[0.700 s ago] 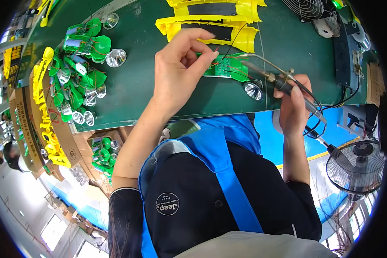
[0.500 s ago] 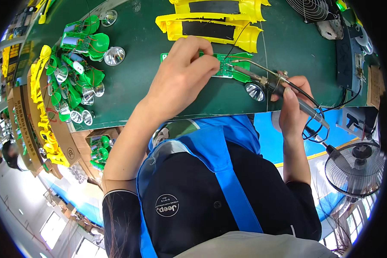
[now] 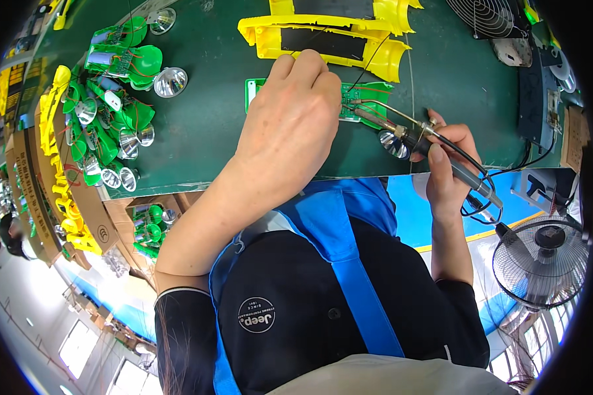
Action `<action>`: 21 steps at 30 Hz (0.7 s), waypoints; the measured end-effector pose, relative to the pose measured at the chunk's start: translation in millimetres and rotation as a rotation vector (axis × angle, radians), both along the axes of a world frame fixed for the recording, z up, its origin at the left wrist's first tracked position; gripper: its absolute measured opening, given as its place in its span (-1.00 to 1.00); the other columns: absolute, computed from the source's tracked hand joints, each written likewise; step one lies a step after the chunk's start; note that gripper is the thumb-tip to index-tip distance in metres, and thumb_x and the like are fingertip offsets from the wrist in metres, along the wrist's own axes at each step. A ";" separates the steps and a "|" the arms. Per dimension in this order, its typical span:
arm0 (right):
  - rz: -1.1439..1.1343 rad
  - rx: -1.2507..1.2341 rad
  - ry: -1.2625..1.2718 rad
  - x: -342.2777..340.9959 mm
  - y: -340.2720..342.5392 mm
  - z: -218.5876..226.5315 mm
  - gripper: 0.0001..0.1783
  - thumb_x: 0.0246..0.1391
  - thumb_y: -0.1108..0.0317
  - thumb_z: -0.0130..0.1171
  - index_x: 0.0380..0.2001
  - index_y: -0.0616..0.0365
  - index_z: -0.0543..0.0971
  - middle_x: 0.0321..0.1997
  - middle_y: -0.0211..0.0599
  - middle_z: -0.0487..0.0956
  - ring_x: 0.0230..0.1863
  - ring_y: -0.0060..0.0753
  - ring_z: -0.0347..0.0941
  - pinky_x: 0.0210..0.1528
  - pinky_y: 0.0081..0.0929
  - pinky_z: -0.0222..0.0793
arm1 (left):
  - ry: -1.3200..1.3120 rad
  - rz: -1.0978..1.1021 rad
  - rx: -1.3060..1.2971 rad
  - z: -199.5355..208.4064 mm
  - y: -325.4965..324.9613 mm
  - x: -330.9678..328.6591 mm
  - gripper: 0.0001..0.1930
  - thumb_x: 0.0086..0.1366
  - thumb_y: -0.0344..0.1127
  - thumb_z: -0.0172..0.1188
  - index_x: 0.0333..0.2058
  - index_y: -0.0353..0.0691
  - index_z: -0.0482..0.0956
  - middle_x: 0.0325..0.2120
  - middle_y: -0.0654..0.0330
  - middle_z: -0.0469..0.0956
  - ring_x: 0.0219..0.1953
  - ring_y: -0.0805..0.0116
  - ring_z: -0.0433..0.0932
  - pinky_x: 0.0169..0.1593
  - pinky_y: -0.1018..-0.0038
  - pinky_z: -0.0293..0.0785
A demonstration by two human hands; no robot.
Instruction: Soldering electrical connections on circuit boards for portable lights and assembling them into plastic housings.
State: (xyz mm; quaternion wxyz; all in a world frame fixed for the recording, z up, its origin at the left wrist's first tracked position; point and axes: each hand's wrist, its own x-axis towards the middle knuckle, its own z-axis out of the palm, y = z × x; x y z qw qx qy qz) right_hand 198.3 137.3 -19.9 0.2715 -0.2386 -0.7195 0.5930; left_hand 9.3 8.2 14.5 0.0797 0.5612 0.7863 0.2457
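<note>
My worktop [image 3: 211, 135] is dark green; the lamp casing [image 3: 382, 92] on it is of a brighter green. My soldering iron [image 3: 464, 172] has a black and grey handle. The shells [image 3: 392, 64] are strong yellow, with black panels [image 3: 323, 43]. The reflectors [image 3: 170, 82] are silver. My apron [image 3: 328, 220] is plain blue, and my black shirt [image 3: 283, 266] carries one round white print [image 3: 257, 315].

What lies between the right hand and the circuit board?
In the head view, the soldering iron's front and a thin metal tube span the stretch from the right hand toward the circuit board; a silver reflector shows beside them.
</note>
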 end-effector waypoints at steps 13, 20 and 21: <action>0.100 0.183 0.082 -1.2 1.3 -5.1 -0.76 0.02 0.25 0.11 -0.41 0.17 0.35 -0.57 -0.35 0.46 -0.50 -0.52 0.43 0.25 0.09 -0.08 | 0.041 -0.037 0.023 -2.1 -0.3 2.1 -0.89 -0.13 -0.56 0.13 -0.53 -0.41 0.42 -0.43 0.00 0.35 -0.32 0.10 0.36 -0.20 0.35 0.36; 0.003 0.075 0.123 2.2 -0.1 -7.4 -0.74 0.03 0.24 0.09 -0.36 0.20 0.34 -0.61 -0.31 0.47 -0.50 -0.52 0.44 0.26 0.09 -0.08 | 0.035 -0.037 0.015 -1.5 -0.6 2.4 -0.89 -0.13 -0.56 0.12 -0.53 -0.41 0.42 -0.43 0.00 0.35 -0.32 0.10 0.36 -0.21 0.34 0.36; -0.014 0.077 0.127 2.0 -0.1 -8.5 -0.74 0.04 0.24 0.07 -0.35 0.22 0.35 -0.63 -0.29 0.47 -0.51 -0.51 0.44 0.26 0.07 -0.06 | 0.034 -0.032 0.014 -1.2 -0.5 2.5 -0.89 -0.12 -0.56 0.12 -0.53 -0.41 0.42 -0.43 0.00 0.35 -0.33 0.09 0.36 -0.22 0.34 0.36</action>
